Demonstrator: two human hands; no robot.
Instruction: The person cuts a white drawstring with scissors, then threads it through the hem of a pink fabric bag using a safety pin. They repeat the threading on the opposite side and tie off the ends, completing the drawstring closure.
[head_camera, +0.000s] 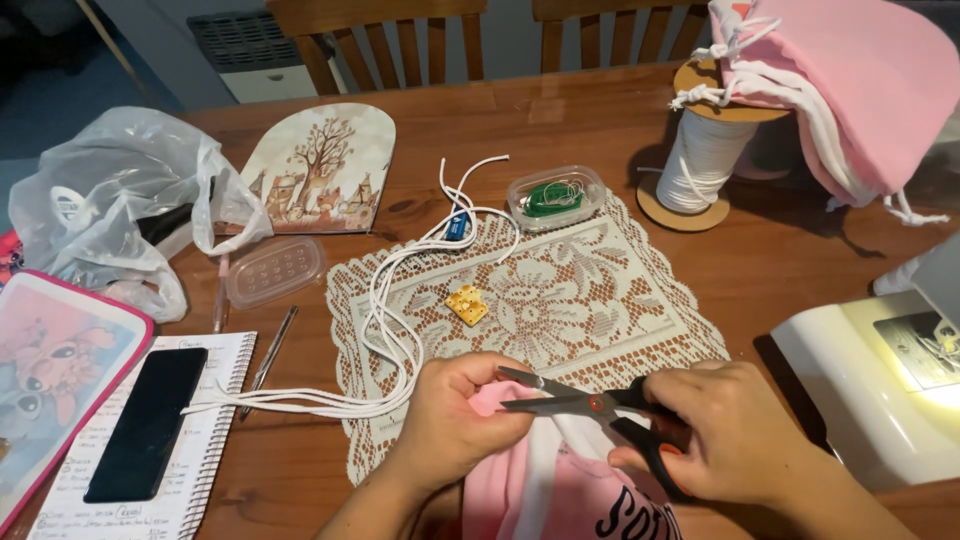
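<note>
1. Nearest the camera, the pink fabric (500, 495) with a white band lies at the table's near edge, bunched under both hands; dark printed lettering shows on it at the bottom.
2. The left hand (455, 415) is clenched on a fold of that fabric, thumb and fingers pinching it up just beside the scissor blades.
3. The right hand (725, 430) grips the black handles of the scissors (585, 403), whose blades stand slightly parted and point left toward the left hand's fingertips.
4. Left of the hands, a black phone (148, 422) rests on a spiral notebook (215, 460), with a pen (268, 360) beside it and a pink-edged case (55, 385) further left.
5. Beyond the hands spreads a cream lace mat (580, 300) on the wooden table (800, 250), bearing a small yellow piece (467, 305).
6. Lengths of white cord (385, 330) loop across the mat's left side and trail toward the notebook.
7. At the right edge sits a white sewing machine (880, 390), its lamp lit.
8. Farther back stand a clear plastic box (556, 197) with green contents, its lid (274, 270) apart at the left, a printed arch-shaped fabric piece (325, 170) and a crumpled plastic bag (120, 205).
9. Farthest right, a spool of white cord (702, 160) carries a pile of pink drawstring bags (840, 85); wooden chairs (400, 40) stand behind the table.
</note>
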